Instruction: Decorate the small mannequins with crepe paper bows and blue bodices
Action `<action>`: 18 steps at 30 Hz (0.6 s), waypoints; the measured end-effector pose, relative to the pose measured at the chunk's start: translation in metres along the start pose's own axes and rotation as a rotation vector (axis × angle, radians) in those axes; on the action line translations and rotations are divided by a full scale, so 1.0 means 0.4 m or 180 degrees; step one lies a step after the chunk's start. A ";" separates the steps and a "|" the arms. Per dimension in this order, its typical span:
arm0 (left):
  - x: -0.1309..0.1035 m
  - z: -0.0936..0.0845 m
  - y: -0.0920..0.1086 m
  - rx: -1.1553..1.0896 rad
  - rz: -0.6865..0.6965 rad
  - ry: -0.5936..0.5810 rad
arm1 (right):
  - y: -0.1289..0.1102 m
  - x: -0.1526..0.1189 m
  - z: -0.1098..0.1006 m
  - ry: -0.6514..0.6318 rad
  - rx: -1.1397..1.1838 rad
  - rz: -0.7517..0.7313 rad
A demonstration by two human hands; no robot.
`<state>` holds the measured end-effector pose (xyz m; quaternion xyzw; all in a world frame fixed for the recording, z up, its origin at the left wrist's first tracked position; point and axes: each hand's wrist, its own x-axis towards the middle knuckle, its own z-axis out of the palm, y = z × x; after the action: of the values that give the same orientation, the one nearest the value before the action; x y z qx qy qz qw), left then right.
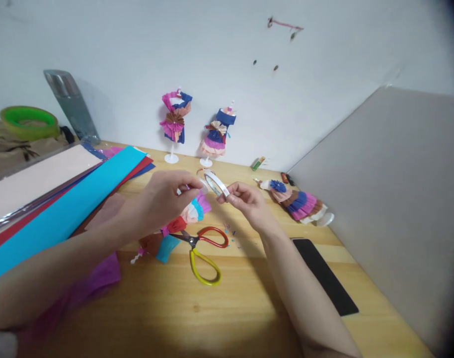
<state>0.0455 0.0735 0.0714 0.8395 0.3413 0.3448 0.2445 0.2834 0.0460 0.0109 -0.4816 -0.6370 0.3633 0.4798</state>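
From my end of the feed, sheets of coloured paper (78, 205) spread over the left of the tabletop (249, 308), and the left forearm crosses in front of them. Behind them stand a bottle (76, 109) and a green round thing (11, 124). I see two paper-dressed figures upright on white stands by the wall, pink-and-blue (175, 124) and mostly blue (216, 133); another dressed figure (299, 203) lies at the right, near a black phone-like slab (322, 276). Below the hands, scissors (191, 241) lie spread open, their blades beside frilled paper (169, 246) that the left hand partly hides from me.

A small green-and-gold tube (258, 163) sits near the wall; any print on it is too small for me to read.

My right hand (224, 197) pinches a narrow white roll of tape (216, 182) by its near edge, raised above the tabletop. The left hand (196, 190) is just left of the roll, its fingers drawn narrow; I cannot tell whether they grip the tape's end.
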 end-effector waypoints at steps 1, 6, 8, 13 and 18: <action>0.007 0.011 0.004 0.0069 0.0115 0.0090 | -0.016 -0.004 0.014 0.0077 0.0147 0.0053; 0.008 0.061 0.008 0.0375 0.0552 0.0212 | -0.066 -0.024 0.062 0.0253 0.0517 0.0154; 0.003 0.074 0.005 0.0508 0.0651 0.0094 | -0.075 -0.030 0.074 0.0340 0.0461 0.0099; -0.006 0.080 0.004 0.0658 0.0757 0.0081 | -0.092 -0.043 0.091 0.0574 -0.0222 -0.0195; 0.000 0.067 0.009 0.0497 0.0648 0.0085 | -0.101 -0.053 0.093 0.0589 -0.0624 -0.0391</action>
<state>0.0668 0.0664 0.0564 0.8817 0.2833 0.3514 0.1375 0.2384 0.0146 0.0326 -0.5177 -0.6508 0.2234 0.5085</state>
